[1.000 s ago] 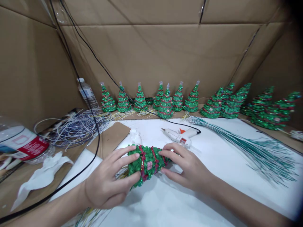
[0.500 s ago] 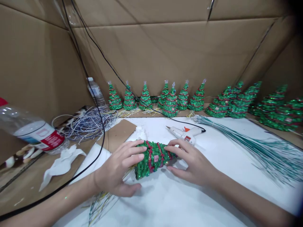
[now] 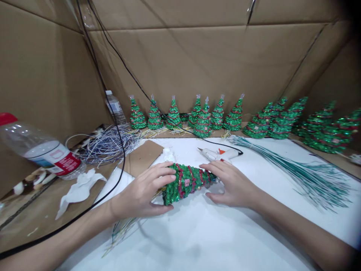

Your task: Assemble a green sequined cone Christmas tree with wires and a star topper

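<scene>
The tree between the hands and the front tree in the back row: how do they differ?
Pose: the tree between the hands is tipped on its side, tip toward the right hand; the front tree in the back row stands upright.
Contact: the first has the left hand at its base; the second has no hand on it.
Both are glossy green cones with red bands.

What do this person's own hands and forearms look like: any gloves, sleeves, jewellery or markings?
Both the left hand and the right hand are ungloved, with no ring, bracelet or watch to be seen. The left forearm and right forearm are bare, with no sleeve in view. I can make out no markings on them.
</scene>
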Available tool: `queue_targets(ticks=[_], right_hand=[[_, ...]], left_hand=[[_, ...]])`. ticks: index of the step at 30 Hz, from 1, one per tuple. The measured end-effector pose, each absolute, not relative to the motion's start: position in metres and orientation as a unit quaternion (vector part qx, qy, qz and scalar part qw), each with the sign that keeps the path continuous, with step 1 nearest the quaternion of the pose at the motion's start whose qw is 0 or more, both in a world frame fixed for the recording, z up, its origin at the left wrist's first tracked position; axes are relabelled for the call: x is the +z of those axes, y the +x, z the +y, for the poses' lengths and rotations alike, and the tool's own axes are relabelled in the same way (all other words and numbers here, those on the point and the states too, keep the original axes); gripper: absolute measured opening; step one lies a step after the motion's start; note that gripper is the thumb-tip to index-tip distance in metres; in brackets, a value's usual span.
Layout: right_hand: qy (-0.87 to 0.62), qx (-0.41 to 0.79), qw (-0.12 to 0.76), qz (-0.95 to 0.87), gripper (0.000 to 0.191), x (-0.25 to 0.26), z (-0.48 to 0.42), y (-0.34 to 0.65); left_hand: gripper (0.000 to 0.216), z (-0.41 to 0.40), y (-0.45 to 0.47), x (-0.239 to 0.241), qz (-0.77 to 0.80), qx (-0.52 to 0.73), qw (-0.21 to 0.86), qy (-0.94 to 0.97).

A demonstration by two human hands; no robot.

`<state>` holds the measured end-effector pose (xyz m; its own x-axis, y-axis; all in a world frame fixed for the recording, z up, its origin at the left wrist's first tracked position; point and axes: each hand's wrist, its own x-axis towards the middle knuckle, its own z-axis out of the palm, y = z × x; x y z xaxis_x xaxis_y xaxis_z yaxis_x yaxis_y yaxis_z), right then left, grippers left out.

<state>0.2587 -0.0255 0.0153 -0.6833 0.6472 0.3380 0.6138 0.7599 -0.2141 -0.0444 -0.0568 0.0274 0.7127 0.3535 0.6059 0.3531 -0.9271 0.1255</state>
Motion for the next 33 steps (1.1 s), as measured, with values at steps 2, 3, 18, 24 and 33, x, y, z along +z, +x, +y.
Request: queue_targets(ticks=[2, 3, 18, 24, 33], right_hand=[[-0.348, 0.041, 0.188, -0.918, 0.06, 0.015, -0.024, 0.261], [-0.348, 0.04, 0.186, -0.918, 0.06, 0.015, -0.024, 0.261], [-0.407, 0.098, 0.221, -0.881, 0.028, 0.012, -0.004, 0.278], [-0.405, 0.247, 0.263, -0.84, 0.027, 0.02, -0.001, 0.277], [-0.395, 0.369, 0.373, -0.754, 0.032, 0.024, -0.006, 0.264]], left_hand=[[0.079, -0.055, -0.048, 0.027, 0.183, 0.33, 0.008, 0.926], [0.081, -0.053, -0.05, 0.026, 0.181, 0.333, 0.014, 0.925], [0.1, -0.032, -0.07, 0.014, 0.255, 0.421, 0.137, 0.86], [0.094, -0.03, -0.076, 0.01, 0.299, 0.435, 0.224, 0.819], [0.088, -0.027, -0.079, 0.008, 0.287, 0.467, 0.261, 0.795]])
